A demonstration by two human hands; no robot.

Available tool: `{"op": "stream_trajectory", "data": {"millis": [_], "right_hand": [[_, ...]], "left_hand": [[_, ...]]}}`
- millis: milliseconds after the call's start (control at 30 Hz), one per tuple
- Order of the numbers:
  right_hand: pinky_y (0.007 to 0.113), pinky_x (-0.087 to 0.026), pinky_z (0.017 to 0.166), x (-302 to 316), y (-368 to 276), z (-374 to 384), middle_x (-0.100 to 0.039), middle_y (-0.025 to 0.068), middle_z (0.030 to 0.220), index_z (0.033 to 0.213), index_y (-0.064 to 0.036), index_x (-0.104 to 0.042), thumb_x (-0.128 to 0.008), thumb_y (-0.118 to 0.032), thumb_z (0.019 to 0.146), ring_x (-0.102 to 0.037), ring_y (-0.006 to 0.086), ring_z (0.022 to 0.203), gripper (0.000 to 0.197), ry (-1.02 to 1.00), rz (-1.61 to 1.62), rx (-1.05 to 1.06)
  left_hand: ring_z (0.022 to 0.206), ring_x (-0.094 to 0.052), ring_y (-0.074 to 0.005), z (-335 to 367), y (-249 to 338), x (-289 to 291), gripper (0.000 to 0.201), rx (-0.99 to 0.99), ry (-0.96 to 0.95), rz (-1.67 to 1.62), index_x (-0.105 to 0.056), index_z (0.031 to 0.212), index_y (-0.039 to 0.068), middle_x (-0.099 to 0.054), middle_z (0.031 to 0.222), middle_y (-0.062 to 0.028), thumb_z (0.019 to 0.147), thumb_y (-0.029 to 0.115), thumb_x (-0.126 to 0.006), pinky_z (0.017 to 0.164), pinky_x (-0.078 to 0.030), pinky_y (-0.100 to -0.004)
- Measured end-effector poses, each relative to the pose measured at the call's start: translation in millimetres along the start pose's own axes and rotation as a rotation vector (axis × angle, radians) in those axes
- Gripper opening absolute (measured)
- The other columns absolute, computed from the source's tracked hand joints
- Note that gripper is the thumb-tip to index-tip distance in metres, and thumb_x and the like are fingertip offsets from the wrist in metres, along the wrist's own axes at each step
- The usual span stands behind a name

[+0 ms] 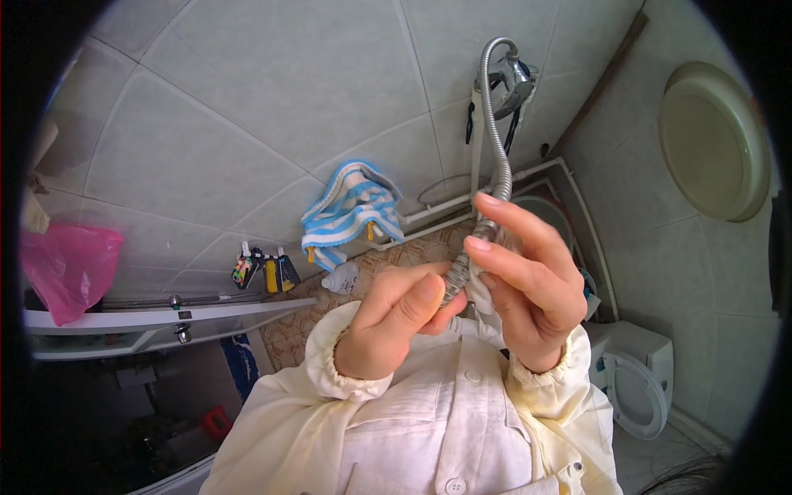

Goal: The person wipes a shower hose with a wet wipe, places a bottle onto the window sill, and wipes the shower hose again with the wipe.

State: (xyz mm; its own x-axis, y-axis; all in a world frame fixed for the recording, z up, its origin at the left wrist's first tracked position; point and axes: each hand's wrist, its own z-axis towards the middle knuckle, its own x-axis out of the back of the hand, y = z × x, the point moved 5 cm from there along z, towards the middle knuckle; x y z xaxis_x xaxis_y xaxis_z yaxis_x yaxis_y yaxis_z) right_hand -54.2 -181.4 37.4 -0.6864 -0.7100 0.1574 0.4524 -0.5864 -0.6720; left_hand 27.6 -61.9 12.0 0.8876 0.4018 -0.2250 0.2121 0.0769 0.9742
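Observation:
A ribbed metal shower hose (492,124) runs down from a chrome mixer tap (517,85) on the tiled wall to my hands in front of my chest. My left hand (392,318) is closed around its lower end, thumb lying along the ribs. Just above, my right hand (535,289) holds the hose between thumb and fingers, with the index and middle fingers stretched across it. Something white and soft, apparently a cloth (481,289), hangs beneath the hose between the hands. My right palm partly hides it.
A blue-and-white striped towel (355,206) hangs on the wall, with white pipes (433,210) beside it. At left are a pink plastic bag (70,264) and a white-edged shelf (124,320). The toilet (639,388) stands at right, below a wall-hung basin (709,144).

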Motion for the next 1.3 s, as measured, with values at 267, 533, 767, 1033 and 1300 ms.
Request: {"op": "stream_trajectory", "data": {"millis": [267, 533, 767, 1033, 1300], "right_hand": [[0.027, -0.052, 0.067, 0, 4, 13, -0.063, 0.0137, 0.091, 0.093, 0.0017, -0.066, -0.065, 0.006, 0.068, -0.065, 0.0228, 0.077, 0.025, -0.158, 0.060, 0.016], [0.026, -0.051, 0.064, -1, 0, 18, -0.063, 0.0134, 0.088, 0.089, 0.0018, -0.065, -0.065, 0.006, 0.070, -0.064, 0.0227, 0.073, 0.019, -0.132, 0.056, -0.039], [0.026, -0.049, 0.060, -9, 2, 21, -0.063, 0.0121, 0.082, 0.086, 0.0014, -0.064, -0.064, 0.006, 0.073, -0.062, 0.0224, 0.069, 0.014, -0.128, 0.029, -0.121], [0.022, -0.044, 0.068, 14, 24, 9, -0.056, 0.0087, 0.097, 0.094, 0.0017, -0.066, -0.060, 0.005, 0.081, -0.056, 0.0125, 0.080, 0.015, 0.204, 0.088, -0.339], [0.023, -0.042, 0.071, 20, 19, -16, -0.055, 0.0103, 0.090, 0.087, -0.0001, -0.058, -0.066, 0.002, 0.076, -0.053, 0.0152, 0.080, 0.014, 0.360, 0.259, -0.289]], "left_hand": [[0.044, -0.036, -0.0172, 5, 20, 4, 0.038, -0.196, 0.055, 0.444, -0.048, 0.071, -0.001, -0.039, 0.052, -0.0066, 0.095, 0.028, -0.045, 0.044, -0.030, -0.0290], [0.044, -0.044, -0.0307, 8, 24, 1, 0.026, -0.381, 0.080, 0.738, -0.046, 0.071, 0.001, -0.040, 0.052, -0.0120, 0.088, 0.018, -0.057, 0.042, -0.031, -0.0346], [0.048, -0.053, -0.0307, 14, 25, -3, 0.016, -0.492, 0.122, 0.847, -0.055, 0.082, -0.002, -0.050, 0.056, -0.0133, 0.082, 0.012, -0.063, 0.043, -0.038, -0.0349], [0.050, -0.054, -0.0277, 9, 30, -5, 0.020, -0.505, 0.200, 0.918, -0.059, 0.088, -0.003, -0.055, 0.062, -0.0125, 0.076, 0.009, -0.069, 0.045, -0.040, -0.0325], [0.052, -0.056, -0.0199, 6, 29, 2, 0.020, -0.494, 0.360, 0.815, -0.060, 0.091, -0.002, -0.059, 0.067, -0.0101, 0.076, 0.006, -0.069, 0.047, -0.041, -0.0289]]}}
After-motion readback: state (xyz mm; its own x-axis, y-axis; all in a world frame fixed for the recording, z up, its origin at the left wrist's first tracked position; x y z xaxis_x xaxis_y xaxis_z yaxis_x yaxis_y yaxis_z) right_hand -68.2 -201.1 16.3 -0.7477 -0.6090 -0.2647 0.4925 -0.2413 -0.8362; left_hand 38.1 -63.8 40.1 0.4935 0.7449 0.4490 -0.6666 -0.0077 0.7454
